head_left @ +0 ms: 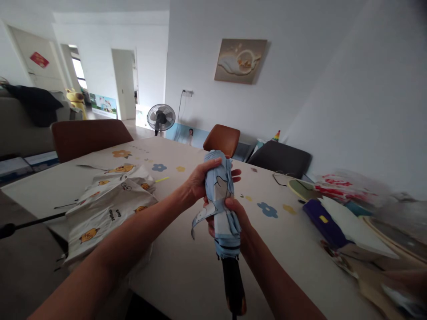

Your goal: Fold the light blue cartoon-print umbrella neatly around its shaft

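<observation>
A folded light-blue umbrella (223, 191) is held upright in front of me, its black handle (233, 284) pointing down toward me. My left hand (203, 178) wraps round the upper part, thumb across the front and fingertips showing past the far side. Lower down, my right hand (238, 218) grips the middle, with its thumb on the cloth. A loose strap (199, 217) sticks out to the left of the folds, its end curling downward. To the left lies a second umbrella (113, 209), white with yellow duck prints, partly folded, its black shaft reaching left.
The table (187, 275) has a pale cover with flower prints. On its right side are a purple case (325, 222), glasses (282, 178), a plastic bag (350, 186) and a round hoop (393, 235). Chairs (222, 142) and a fan (161, 118) stand beyond.
</observation>
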`<state>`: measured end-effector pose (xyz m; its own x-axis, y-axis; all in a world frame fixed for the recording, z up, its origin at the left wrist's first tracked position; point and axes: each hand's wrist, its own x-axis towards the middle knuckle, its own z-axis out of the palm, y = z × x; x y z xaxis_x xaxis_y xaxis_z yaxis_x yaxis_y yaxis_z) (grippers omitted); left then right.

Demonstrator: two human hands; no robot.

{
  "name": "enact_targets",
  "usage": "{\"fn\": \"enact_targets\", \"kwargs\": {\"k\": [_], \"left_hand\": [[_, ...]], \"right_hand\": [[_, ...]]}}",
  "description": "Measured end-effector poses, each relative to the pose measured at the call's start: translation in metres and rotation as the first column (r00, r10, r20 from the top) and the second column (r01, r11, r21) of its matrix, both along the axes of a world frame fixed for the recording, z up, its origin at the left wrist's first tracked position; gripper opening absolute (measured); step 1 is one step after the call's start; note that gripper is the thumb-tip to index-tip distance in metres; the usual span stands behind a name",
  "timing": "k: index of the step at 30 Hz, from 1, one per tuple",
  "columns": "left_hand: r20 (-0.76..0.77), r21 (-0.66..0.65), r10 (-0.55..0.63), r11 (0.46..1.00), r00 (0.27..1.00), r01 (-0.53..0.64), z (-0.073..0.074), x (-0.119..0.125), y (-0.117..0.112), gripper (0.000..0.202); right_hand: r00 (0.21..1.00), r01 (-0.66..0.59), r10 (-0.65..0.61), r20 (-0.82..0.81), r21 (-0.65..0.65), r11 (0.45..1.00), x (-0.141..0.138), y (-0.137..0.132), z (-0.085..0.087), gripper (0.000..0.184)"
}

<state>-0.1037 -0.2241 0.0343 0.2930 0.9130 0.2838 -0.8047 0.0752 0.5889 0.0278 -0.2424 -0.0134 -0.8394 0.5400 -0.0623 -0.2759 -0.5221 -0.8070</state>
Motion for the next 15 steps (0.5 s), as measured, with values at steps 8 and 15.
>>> {"fn": "enact_targets", "kwargs": {"k": [8, 15], "left_hand": [[-0.116, -0.091, 0.066, 0.993, 0.991, -0.076, 0.005, 0.000, -0.003, 0.017], [-0.197, -0.185, 0.186, 0.957, 0.963, -0.222, 0.017, -0.004, -0.006, 0.021]], "right_hand": [[0.998, -0.062, 0.062, 0.015, 0.019, 0.998, -0.002, -0.001, 0.001, 0.045], [0.967, 0.147, -0.201, 0.156, 0.302, 0.942, -0.002, -0.007, 0.023, 0.043]]}}
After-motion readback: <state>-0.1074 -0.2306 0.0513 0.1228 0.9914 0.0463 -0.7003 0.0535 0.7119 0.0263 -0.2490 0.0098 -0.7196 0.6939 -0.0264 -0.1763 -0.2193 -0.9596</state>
